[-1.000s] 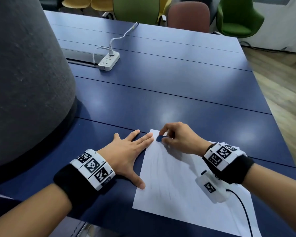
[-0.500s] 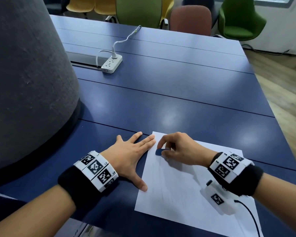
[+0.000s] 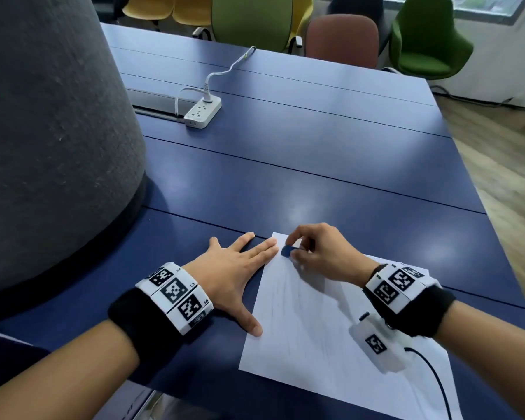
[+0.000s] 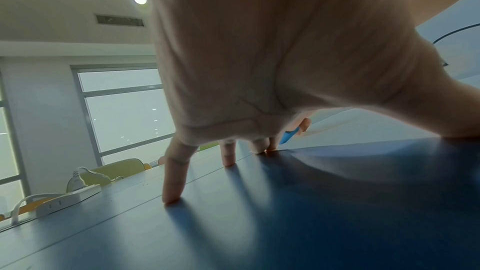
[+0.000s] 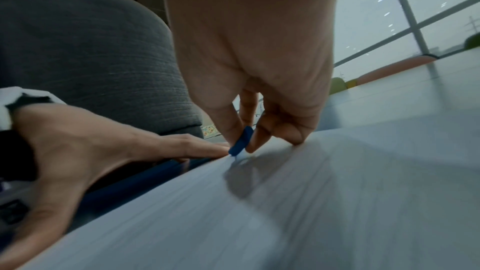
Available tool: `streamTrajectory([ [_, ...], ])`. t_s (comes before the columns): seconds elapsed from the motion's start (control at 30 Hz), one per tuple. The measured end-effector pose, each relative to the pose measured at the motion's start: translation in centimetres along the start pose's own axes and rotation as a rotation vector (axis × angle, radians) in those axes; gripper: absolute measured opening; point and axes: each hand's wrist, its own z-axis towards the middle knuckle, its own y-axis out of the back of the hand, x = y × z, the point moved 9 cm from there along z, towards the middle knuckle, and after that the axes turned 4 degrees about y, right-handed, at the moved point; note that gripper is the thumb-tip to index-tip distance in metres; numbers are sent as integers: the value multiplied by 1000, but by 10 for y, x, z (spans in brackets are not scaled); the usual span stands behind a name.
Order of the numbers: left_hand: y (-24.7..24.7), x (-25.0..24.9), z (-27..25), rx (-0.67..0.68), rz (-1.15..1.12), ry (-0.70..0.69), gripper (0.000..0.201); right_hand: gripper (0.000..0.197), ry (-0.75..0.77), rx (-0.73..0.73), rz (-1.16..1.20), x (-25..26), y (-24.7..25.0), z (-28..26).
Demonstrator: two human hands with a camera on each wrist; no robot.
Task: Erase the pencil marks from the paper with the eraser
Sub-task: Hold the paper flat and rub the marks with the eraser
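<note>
A white sheet of paper [image 3: 322, 334] with faint pencil strokes lies on the blue table [image 3: 285, 165]. My right hand [image 3: 319, 256] pinches a small blue eraser [image 3: 286, 251] between thumb and fingers, its lower end on the paper's far left corner. The right wrist view shows the eraser [image 5: 241, 141] tilted, its pale tip touching the paper [image 5: 259, 213]. My left hand [image 3: 234, 274] lies flat with fingers spread on the table, index fingertip and thumb on the sheet's left edge. From the left wrist view the eraser [image 4: 288, 136] peeks out beyond the fingers [image 4: 174, 174].
A large grey felt-covered cone [image 3: 49, 131] stands on the table at the left. A white power strip [image 3: 203, 112] with its cable lies further back. Coloured chairs [image 3: 428, 40] line the far edge. The table's right edge drops to a wooden floor [image 3: 503, 165].
The right hand has shifted the eraser slightly back and forth near the paper's top left corner. The left hand has stayed flat in the same place.
</note>
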Motion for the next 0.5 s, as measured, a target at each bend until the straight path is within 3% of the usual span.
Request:
streamTrajectory([
  [0.13, 1, 0, 0, 0, -7, 1, 141, 16, 68, 163, -32, 16, -20, -14],
  [0.27, 0, 0, 0, 0, 5, -3, 142, 13, 3, 4, -44, 1, 2, 8],
  [0.43, 0, 1, 1, -5, -4, 1, 142, 14, 59, 142, -33, 15, -20, -15],
  [0.5, 0, 1, 1, -4, -1, -2, 142, 14, 38, 111, -54, 9, -11, -10],
])
